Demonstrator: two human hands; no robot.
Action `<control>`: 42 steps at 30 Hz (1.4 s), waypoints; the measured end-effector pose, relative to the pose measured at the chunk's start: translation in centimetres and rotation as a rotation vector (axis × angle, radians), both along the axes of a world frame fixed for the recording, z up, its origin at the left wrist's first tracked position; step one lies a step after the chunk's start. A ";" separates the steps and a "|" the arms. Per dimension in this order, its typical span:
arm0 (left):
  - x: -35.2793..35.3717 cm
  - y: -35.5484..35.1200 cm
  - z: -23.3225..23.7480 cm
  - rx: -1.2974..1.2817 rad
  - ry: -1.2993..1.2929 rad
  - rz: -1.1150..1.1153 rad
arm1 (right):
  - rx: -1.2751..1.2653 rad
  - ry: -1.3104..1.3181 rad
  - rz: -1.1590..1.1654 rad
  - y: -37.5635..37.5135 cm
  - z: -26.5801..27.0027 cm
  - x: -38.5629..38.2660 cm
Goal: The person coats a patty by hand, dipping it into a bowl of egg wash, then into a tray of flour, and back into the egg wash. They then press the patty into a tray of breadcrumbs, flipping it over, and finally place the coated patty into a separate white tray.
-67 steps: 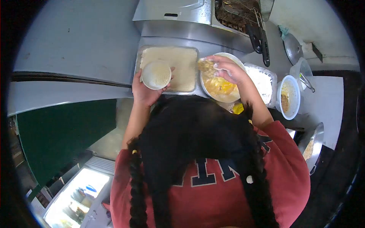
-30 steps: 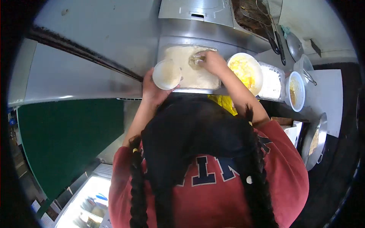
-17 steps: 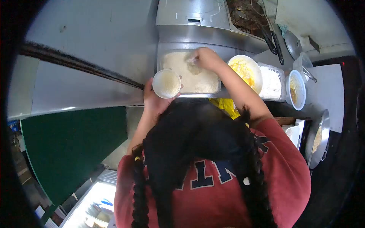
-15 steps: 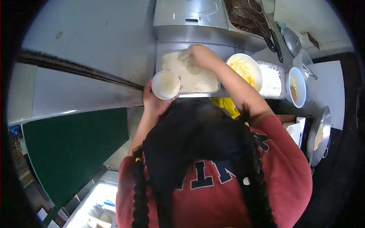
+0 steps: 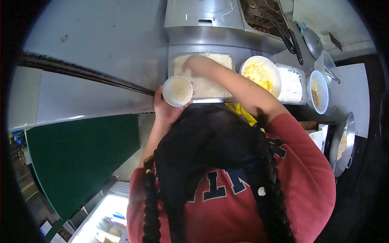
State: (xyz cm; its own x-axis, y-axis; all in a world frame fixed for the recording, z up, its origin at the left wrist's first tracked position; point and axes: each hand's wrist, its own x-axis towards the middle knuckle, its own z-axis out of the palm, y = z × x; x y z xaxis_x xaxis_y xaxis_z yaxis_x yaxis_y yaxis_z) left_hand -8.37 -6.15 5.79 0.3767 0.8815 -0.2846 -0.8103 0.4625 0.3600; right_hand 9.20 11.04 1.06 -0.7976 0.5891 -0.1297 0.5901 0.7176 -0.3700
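From my remote seat, I see the left hand (image 5: pixel 164 108) wrapped around a small white cup (image 5: pixel 177 91), fingers under its base and thumb against its side. The cup is upright, holds pale crumbs, and sits just over the near left corner of the crumb tray (image 5: pixel 211 99).

The right hand (image 5: pixel 198 65) reaches across the body and lies palm down in the crumbs in the left half of that tray. The fingers are buried in the crumbs, so I cannot tell whether they are clenched on anything.

The tray sits at the near edge of the steel bench (image 5: pixel 101 48), in front of a steel housing. Just right of it along the same edge stand 3 vessels in a row: a round bowl of yellow batter (image 5: pixel 259 75), a clear tub of white flour (image 5: pixel 291 84) and a white bowl with brownish sauce (image 5: pixel 319 96).

At the far right corner, a fryer basket (image 5: pixel 261 10) holds dark fried bits.
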 end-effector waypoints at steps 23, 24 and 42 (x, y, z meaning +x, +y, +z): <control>0.8 0.9 -0.6 -0.036 0.019 -0.010 | 0.037 0.502 -0.176 -5.3 1.0 6.5; 0.9 0.9 -0.5 -0.057 0.041 -0.004 | 0.027 0.374 -0.301 -5.9 1.4 7.2; 0.7 1.3 -0.8 -0.060 0.051 -0.033 | -0.174 0.187 -0.854 -6.7 3.0 8.6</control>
